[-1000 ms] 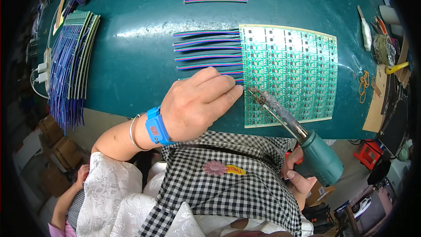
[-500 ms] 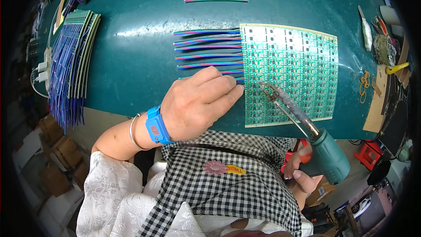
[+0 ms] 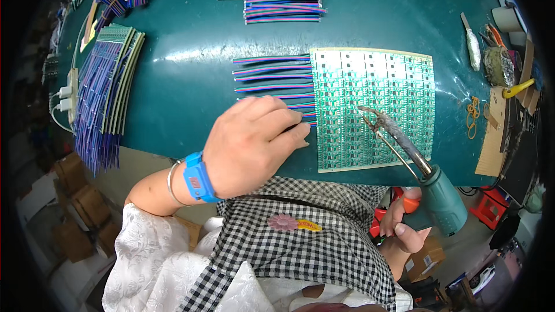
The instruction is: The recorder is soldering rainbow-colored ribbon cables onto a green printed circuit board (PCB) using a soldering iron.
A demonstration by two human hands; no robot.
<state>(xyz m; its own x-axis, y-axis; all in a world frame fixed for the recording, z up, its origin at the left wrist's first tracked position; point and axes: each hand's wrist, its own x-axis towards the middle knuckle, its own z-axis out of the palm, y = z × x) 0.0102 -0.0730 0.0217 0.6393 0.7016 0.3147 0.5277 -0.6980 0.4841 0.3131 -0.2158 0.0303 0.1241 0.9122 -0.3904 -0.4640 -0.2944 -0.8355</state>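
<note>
Board [image 3: 370, 89] lies flat on the table [image 3: 185, 95], in front of the worker; a row of wires [image 3: 272, 71] meets its left edge and runs out leftward. Left hand [image 3: 248, 144] is at that edge, palm down over the lower wires; thumb and fingertips drawn close together, but whether a wire is pinched between them cannot be told. Right hand [image 3: 399, 225] is wrapped round the grip of the iron [image 3: 444, 199], whose tip [image 3: 361, 108] is over the board; contact not clear from this angle. Handling estimates: board probably light, thin and fairly stiff, apt to slide on the smooth table; best held by its pale border, clear of the small black chips. Wires look light and limp, ribbon-like, easily bent; take them near the board end, where they should sag least, without tugging, since the joints are likely the weak point. Iron looks the heaviest item, rigid, its bulk in the green body; hold by the grip only. Grey-crusted shank [image 3: 399, 136] and tip to be treated as hot, so the left fingertips should keep to the wire side.
</note>
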